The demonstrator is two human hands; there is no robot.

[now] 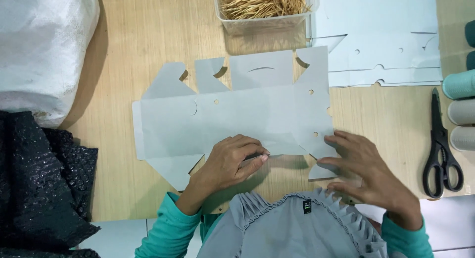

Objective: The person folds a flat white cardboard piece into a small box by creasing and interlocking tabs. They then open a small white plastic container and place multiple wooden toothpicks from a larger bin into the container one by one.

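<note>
- Fabric, grey and pleated, lies nearest at 6 o'clock, between two teal sleeves.
- Left hand, just above the fabric, curls its fingers and pinches the near edge of a flat white die-cut cardboard blank between thumb and fingertips.
- Right hand, at 4 o'clock, lies with fingers spread and flat, pressing the blank's near right flap onto the wooden table.
- The blank lies unfolded at the table's centre, flaps pointing toward 12 and 6 o'clock.
- Black scissors rest shut at 3 o'clock, well apart from the right hand.
- Black crinkled plastic sits at 8 o'clock; a white sack at 10 o'clock.
- Thread spools line the edge at 2 o'clock.
- A clear tub of wooden sticks stands at 12 o'clock, with a stack of more blanks at 1 o'clock.
</note>
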